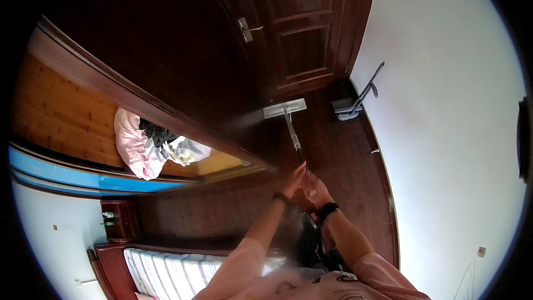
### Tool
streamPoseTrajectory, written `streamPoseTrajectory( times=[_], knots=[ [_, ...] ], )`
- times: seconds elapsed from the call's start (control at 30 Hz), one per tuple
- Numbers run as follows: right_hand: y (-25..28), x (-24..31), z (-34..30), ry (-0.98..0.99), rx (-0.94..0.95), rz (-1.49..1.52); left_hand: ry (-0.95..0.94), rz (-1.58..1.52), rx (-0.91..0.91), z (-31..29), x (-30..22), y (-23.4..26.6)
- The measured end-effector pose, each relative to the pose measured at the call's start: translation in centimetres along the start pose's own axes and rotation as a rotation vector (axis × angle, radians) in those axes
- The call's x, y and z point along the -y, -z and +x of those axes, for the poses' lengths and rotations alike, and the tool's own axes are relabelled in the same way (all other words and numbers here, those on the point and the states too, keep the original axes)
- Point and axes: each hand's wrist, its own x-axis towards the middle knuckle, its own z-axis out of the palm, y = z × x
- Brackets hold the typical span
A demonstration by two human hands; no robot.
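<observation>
A flat mop (285,108) with a wide, pale rectangular head rests on the dark wooden floor, in front of a closed brown door (302,39). Its pole runs back toward me, light near the head and black further up. Around the black part of the pole, my left hand (295,180) and my right hand (316,190) are closed close together, the left slightly farther out. Both wrists carry dark bands. The pole's upper end is hidden behind my hands.
A grey dustpan (348,114) with an upright handle stands by the white wall (444,105). On the left, a wardrobe opening holds a pink and white cloth bundle (139,147). Behind are a small cabinet (119,222) and a bed with a striped sheet (172,272).
</observation>
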Motion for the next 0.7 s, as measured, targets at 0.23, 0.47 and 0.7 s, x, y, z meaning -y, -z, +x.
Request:
streamPoseTrajectory(
  times=[0.23, 0.47, 0.7],
  knots=[
    [-1.0, -0.3, 2.5, 0.014, 0.154, 0.068, -0.19, 0.136, -0.097, 2.5, -0.5, 2.3],
    [-3.2, -1.1, -0.6, 0.076, 0.004, -0.245, -0.024, 0.245, -0.086, 6.6, 5.6, 6.3],
    [4.1, -0.6, -3.2, -0.008, 0.049, 0.109, 0.099, 0.699, -0.067, 4.8, 6.3, 1.1]
  ],
)
